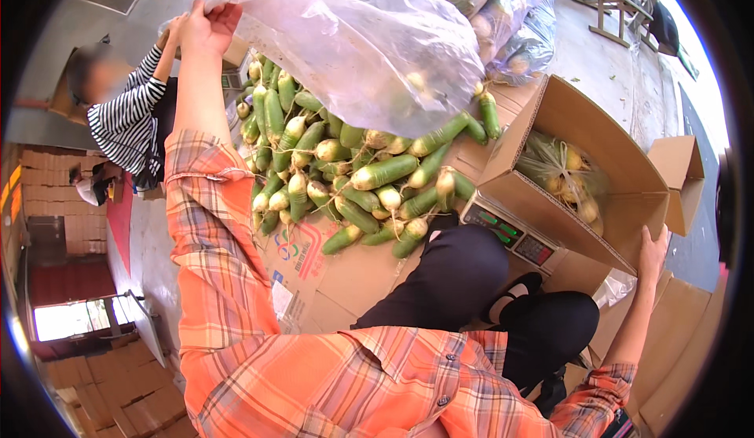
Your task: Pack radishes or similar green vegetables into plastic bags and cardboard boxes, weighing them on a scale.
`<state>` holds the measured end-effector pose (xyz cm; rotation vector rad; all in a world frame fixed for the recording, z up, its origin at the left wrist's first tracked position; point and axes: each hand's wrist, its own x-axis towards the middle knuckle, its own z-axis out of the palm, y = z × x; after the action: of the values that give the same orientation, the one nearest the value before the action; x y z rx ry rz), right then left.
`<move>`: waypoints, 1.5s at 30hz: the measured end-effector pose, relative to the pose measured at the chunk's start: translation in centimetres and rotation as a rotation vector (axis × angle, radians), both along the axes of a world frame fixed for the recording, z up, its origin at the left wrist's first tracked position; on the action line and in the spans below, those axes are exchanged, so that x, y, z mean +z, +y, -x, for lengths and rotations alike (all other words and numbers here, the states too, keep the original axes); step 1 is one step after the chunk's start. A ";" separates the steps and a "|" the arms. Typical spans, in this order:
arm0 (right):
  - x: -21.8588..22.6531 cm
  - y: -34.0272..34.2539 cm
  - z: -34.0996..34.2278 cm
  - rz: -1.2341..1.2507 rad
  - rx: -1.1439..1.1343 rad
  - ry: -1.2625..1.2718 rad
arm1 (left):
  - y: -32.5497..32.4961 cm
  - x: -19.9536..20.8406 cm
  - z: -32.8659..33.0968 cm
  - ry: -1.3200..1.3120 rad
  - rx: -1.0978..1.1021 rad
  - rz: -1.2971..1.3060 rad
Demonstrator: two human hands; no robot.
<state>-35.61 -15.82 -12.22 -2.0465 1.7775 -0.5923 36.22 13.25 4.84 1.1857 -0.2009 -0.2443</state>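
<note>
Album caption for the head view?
Left hand holding a plastic bag over green radishes, right hand at an open cardboard box.

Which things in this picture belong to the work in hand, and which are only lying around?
In use, it seems:
clear plastic bag, in the left hand
open cardboard box, its edge at the right hand
digital scale by the box
green radishes

Apparently just lying about:
smaller open carton at right
stacked cardboard at far left
</note>
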 end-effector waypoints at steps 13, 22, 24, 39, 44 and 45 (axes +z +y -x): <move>-0.2 0.0 0.4 -0.001 0.028 -0.052 | 12.8 -12.0 5.2 0.134 -0.046 0.003; -1.2 -0.7 0.7 0.056 0.034 0.032 | 29.5 -29.2 15.1 0.513 0.089 -0.348; -1.1 -0.5 1.0 0.041 0.034 0.022 | 31.0 -30.5 17.6 0.577 0.153 -0.414; 1.8 1.4 -1.4 -0.038 0.010 -0.084 | 46.8 -16.5 20.9 0.502 0.203 -1.477; 2.4 1.7 -1.3 -0.052 -0.031 -0.046 | 26.5 -14.8 9.0 0.296 -0.299 -1.594; 2.9 1.9 -1.7 -0.047 -0.048 -0.057 | 20.8 -15.0 7.2 0.275 -0.305 -1.457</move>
<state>-33.92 -13.97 -9.34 -1.9415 1.7956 -0.6110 29.03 34.08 -10.19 2.5339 0.0892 -0.9061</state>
